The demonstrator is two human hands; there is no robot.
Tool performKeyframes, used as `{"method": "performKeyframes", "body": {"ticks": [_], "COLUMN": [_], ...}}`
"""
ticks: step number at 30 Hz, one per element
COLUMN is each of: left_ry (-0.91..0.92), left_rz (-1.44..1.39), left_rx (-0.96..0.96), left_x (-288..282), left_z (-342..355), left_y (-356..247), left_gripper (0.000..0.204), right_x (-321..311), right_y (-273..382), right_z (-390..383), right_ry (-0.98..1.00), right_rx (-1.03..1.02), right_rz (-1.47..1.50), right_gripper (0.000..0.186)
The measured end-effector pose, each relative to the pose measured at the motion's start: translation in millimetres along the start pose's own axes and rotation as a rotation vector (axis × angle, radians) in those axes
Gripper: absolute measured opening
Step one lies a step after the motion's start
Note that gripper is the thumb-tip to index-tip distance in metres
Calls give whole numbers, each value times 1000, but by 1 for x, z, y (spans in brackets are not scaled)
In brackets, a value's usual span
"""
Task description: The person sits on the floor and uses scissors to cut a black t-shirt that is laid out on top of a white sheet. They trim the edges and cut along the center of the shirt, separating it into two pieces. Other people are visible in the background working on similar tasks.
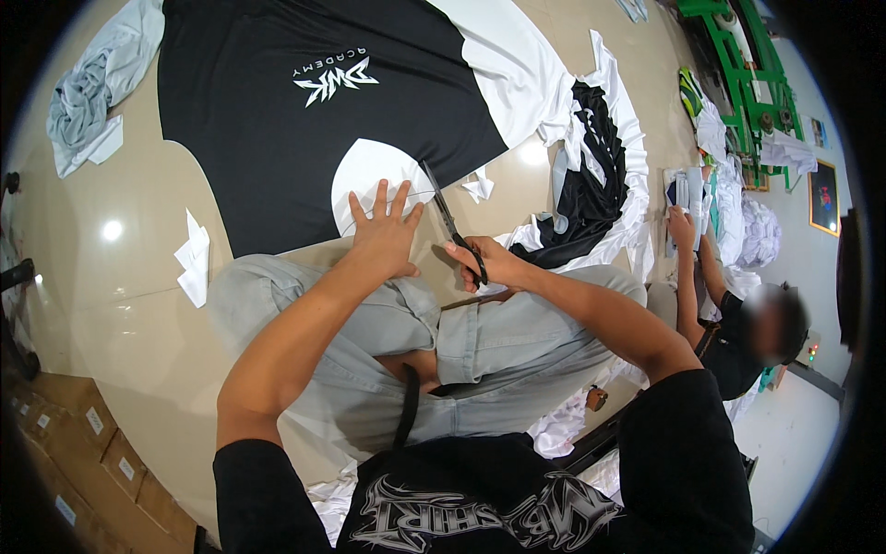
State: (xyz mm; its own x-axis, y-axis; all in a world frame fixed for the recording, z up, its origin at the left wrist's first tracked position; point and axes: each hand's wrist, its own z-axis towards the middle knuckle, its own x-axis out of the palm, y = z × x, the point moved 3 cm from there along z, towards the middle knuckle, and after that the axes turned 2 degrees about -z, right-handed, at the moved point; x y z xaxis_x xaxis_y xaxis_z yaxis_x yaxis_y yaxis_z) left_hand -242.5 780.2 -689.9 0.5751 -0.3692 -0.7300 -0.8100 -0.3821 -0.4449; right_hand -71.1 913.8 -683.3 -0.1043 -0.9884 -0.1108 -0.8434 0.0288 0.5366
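Note:
A large black fabric panel [268,129] with a white printed emblem lies spread on the floor before my crossed legs. At its near edge is a rounded white area [369,166] with a thin line across it. My left hand [386,235] presses there, fingers spread flat. My right hand [489,263] grips black-handled scissors [443,208] by the loops. Their tips rest at the right edge of the white area, beside my left fingertips. Whether the blades are apart is hard to make out. Small white offcuts [478,186] lie to the right of the panel.
Heaped black and white fabric [595,175] lies at the right, grey fabric [92,92] at the far left. A white scrap [194,261] sits near my left knee. Cardboard boxes [83,443] stand lower left. Another person [738,323] handles folded cloth near a green machine [748,74].

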Motion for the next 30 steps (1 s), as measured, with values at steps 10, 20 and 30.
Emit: {"method": "performKeyframes", "body": {"ticks": [10,20,30], "left_ry": [48,64,82], "left_rz": [33,48,30], "left_rx": [-10,-18,-23], "left_x": [-3,-2,-7], "left_z": [1,2,0], "left_y": [-1,0,-1], "left_gripper": [117,116,113], "right_x": [-4,-19,-30], "right_y": [0,-9,-7], "right_z": [-3,2,1], "right_ry": [-33,-103,-130], "right_rx": [4,-36,-72], "right_rz": [-58,-155,-264], "right_gripper": [64,60,60]}}
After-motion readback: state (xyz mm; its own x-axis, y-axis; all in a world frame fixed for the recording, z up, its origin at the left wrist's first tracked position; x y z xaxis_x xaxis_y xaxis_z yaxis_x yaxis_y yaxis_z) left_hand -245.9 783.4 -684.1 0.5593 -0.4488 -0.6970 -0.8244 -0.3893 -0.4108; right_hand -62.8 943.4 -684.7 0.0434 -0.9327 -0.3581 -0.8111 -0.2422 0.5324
